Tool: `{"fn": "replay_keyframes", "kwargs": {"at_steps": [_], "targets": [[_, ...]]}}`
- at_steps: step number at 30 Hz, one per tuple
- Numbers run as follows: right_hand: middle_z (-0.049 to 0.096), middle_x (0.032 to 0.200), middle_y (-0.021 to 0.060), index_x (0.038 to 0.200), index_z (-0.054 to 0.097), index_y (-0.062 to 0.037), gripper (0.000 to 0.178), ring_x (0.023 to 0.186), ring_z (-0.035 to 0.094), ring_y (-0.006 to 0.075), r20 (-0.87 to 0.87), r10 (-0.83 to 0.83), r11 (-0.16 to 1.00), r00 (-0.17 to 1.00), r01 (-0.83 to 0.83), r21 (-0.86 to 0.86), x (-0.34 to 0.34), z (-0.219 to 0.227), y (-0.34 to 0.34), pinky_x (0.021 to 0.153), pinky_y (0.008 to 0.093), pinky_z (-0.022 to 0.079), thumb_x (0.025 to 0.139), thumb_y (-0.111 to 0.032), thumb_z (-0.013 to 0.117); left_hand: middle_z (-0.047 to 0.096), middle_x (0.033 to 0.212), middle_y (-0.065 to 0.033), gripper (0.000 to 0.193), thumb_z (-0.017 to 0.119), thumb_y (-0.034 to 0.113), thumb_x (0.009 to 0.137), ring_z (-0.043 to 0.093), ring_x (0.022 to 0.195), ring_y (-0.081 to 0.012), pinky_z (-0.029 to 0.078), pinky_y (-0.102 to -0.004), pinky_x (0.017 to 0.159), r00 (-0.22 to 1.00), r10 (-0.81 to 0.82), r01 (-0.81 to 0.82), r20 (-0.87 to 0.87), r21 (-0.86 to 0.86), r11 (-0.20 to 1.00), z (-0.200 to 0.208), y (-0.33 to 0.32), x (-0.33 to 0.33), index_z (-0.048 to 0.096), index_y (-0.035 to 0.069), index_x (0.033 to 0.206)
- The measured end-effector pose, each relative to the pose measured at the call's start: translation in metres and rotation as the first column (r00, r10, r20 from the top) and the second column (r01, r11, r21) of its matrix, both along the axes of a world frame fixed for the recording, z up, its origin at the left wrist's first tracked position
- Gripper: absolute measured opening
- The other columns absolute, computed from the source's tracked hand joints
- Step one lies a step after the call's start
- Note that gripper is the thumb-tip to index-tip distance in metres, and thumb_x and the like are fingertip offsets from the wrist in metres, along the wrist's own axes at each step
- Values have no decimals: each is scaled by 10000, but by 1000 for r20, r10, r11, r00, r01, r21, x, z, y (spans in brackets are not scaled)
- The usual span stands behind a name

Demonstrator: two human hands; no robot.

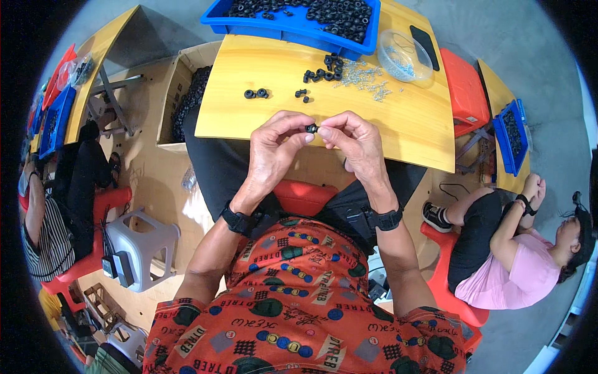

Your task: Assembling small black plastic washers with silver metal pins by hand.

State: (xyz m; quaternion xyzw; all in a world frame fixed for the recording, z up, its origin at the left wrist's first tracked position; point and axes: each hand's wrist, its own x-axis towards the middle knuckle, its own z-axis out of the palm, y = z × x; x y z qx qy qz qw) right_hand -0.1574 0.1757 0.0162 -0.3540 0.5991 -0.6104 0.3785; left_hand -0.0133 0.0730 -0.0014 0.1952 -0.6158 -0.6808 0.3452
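Over the near edge of the yellow table [274, 118], both hands meet at a small black rounded part [311, 128]. My left hand [274, 149] pinches it between thumb and fingertips. From the other side, my right hand [356, 146] is closed in a pinch at the part's right end; any tiny piece between those fingertips is too small to make out. Beyond the hands lie a pair of black parts [256, 93], a few smaller black pieces [302, 95] and a cluster of black parts [324, 71]. Beside the cluster are scattered tiny silvery pieces [367, 80].
A blue tray [286, 28] full of black parts spans the table's far edge. Right of it stand a clear bowl [420, 73] and a dark flat object [425, 47]. A cardboard box [167, 118] is left of the table. People sit at other tables on both sides.
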Motion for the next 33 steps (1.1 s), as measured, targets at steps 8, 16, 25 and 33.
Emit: {"fn": "replay_keyframes", "kwargs": {"at_steps": [8,16,25,33], "targets": [[665,792,17,921,673,-17,129,676,580,58,-10,26,1000,1000,-26,-9,0,5,0,617,204,478,867,-122,722,656,937,-68,263,677,-98,774,616,845,-137,509,-256,778,998,49,-41,48,-158,987,3,2,-1,696,3,1017],[658,829,34,932,657,-17,139,711,583,85,232,160,987,959,-149,-64,-7,-1,-3,667,227,487,859,-115,725,659,943,-72,257,681,-99,765,620,854,-144,506,-259,777,998,17,-10,53,-131,991,14,0,3,702,2,1000],[631,976,19,1093,594,-50,269,856,615,107,516,293,956,805,-243,-163,-10,-9,-3,729,247,518,863,-111,718,660,947,-71,273,673,-109,761,624,907,-164,509,-274,797,997,-18,34,71,-221,975,22,-1,8,714,28,994],[659,1051,43,1177,544,-78,360,879,629,119,635,322,946,702,-259,-193,-5,-10,-4,769,260,515,871,-158,717,639,1024,-74,323,681,-104,743,601,990,-182,505,-286,835,999,36,-34,-1,-321,946,23,3,6,717,59,1020]]}}
